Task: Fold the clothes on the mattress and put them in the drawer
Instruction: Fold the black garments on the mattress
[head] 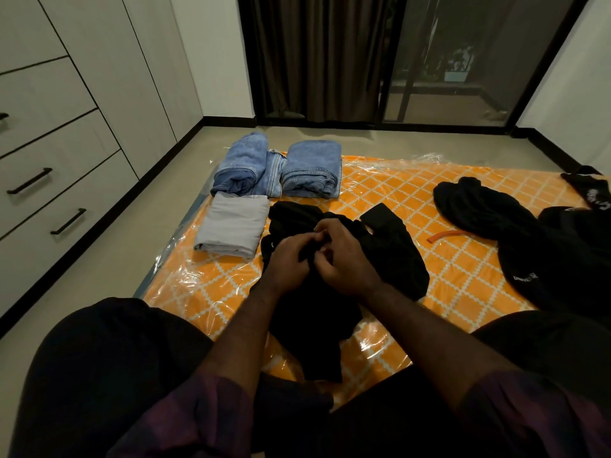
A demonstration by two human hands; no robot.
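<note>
Both hands, left hand point(287, 259) and right hand point(344, 256), pinch the black garment point(390, 256) lying crumpled on the mattress point(396, 190); soft, light and limp, it likely handles best gripped at hems or seams.

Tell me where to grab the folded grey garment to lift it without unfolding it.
Judging by its pose, slide flat fingers under the folded grey garment from its near edge, where the stacked layers show, thumbs on top. Its left and near sides lie open; jeans crowd the far side.
</note>
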